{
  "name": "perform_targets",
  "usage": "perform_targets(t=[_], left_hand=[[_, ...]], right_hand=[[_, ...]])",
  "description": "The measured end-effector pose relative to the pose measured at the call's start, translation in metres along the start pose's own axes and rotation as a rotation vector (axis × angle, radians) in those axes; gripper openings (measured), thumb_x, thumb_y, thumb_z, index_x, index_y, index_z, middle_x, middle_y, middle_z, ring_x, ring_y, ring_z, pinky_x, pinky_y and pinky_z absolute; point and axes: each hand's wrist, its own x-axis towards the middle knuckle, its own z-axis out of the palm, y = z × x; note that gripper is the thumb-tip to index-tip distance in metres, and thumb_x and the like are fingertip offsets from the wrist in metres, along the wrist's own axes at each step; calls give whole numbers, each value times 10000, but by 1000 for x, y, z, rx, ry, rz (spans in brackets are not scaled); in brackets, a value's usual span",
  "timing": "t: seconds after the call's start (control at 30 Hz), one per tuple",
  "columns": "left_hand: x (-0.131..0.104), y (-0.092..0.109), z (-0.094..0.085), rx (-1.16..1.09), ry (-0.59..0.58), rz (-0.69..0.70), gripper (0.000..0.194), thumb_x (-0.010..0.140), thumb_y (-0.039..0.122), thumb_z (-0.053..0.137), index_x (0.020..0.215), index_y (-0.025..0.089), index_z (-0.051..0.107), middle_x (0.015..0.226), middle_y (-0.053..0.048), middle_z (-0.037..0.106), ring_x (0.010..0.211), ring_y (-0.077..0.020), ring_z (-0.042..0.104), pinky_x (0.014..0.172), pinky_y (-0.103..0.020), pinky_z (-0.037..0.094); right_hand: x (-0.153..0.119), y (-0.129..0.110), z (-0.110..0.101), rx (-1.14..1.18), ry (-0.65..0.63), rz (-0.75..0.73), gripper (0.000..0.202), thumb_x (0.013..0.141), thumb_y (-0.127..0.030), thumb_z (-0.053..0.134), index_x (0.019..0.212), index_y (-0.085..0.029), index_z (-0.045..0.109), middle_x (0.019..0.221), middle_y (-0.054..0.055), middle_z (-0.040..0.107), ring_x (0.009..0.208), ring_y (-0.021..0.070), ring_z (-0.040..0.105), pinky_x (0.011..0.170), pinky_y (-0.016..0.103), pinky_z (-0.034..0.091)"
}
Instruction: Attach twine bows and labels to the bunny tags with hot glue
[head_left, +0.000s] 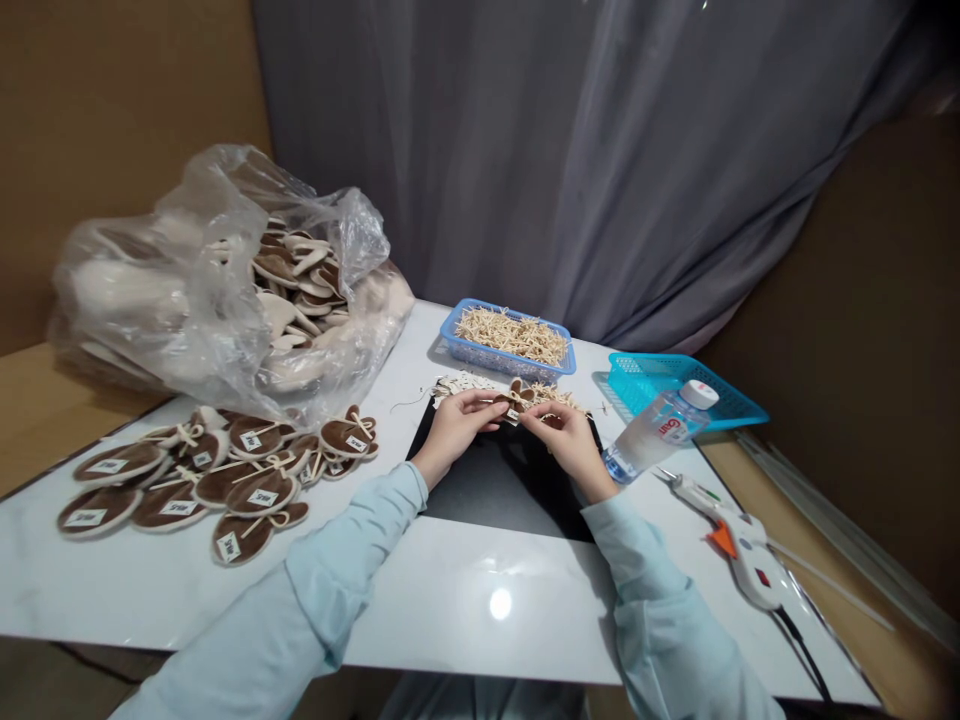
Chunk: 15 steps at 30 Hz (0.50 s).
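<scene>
My left hand and my right hand meet over the back of a black mat. Between their fingertips is a small brown piece with a cream bow and a white label, pinched from both sides. Just behind and beside it lie loose cream bows and a patch of small white labels. On the left of the table, several finished-looking brown pieces with cream edges, bows and white labels lie in an overlapping group.
A clear plastic bag of brown and cream pieces stands back left. Behind the mat is a blue basket of cream bows. Rightward are a turquoise basket, a water bottle and a white glue gun with a cord.
</scene>
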Motion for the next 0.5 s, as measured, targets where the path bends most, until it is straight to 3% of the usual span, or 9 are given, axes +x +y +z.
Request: perform_targets(t=[0.3,0.5], left_hand=[[-1,3,1,-4,-5,-29,297,590,261,850,836,133,743,763,-42,758,691,-147,696,648,-246,573],[-3,6,0,-10,-6,-52,341,581,281,863,860,131,735,777,-44,766,703,-146,703,668,-246,570]], right_hand=[[0,3,2,28,3,-14,254,670,-422,732,696,-172,690,721,36,684,539,123,498,515,251,371],[-1,0,2,85,27,14,267,648,-434,763,679,-184,673,656,-2,643,482,101,442,475,249,323]])
